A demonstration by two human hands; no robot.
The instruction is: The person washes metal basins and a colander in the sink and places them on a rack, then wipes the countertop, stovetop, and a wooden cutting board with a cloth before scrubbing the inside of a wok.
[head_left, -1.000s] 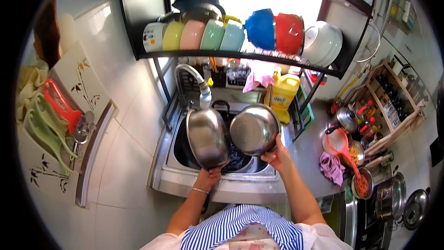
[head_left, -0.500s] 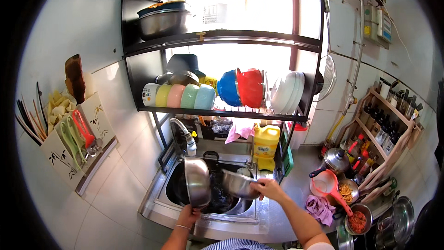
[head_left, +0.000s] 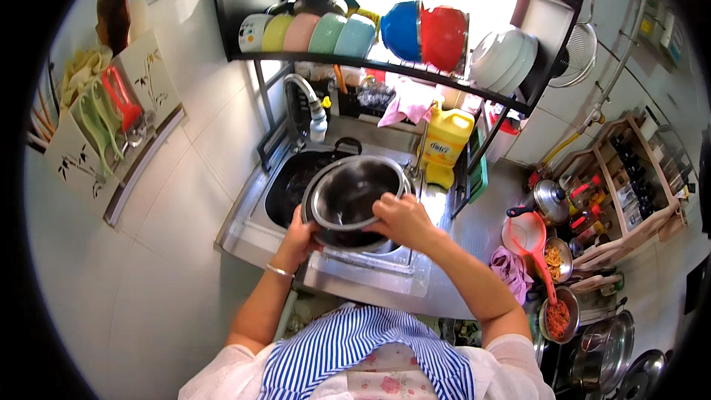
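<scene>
Over the steel sink (head_left: pixel 250 218), a smaller steel bowl (head_left: pixel 348 189) sits inside a larger steel bowl (head_left: pixel 344 239). My left hand (head_left: pixel 300 235) grips the larger bowl at its left side, fingers curled at the rim. My right hand (head_left: pixel 396 218) has its fingers closed on the right rim of the smaller bowl. The sink's dark basin (head_left: pixel 285 189) is partly hidden behind the bowls. A curved faucet (head_left: pixel 305 89) stands at the back left, and a yellow jug (head_left: pixel 444 144) stands at the back right.
A black rack (head_left: pixel 296 57) of colored bowls and plates spans above. Utensil holders (head_left: pixel 78 167) hang on the left wall. At right are a red strainer (head_left: pixel 522 233), a purple cloth (head_left: pixel 507 274), a small pan of red food (head_left: pixel 559 318), pots (head_left: pixel 603 344) and a wooden spice rack (head_left: pixel 629 192).
The two bowls were held side by side; now the smaller one has moved left and is inside the larger one, which is tilted face up. Both hands have drawn closer together.
</scene>
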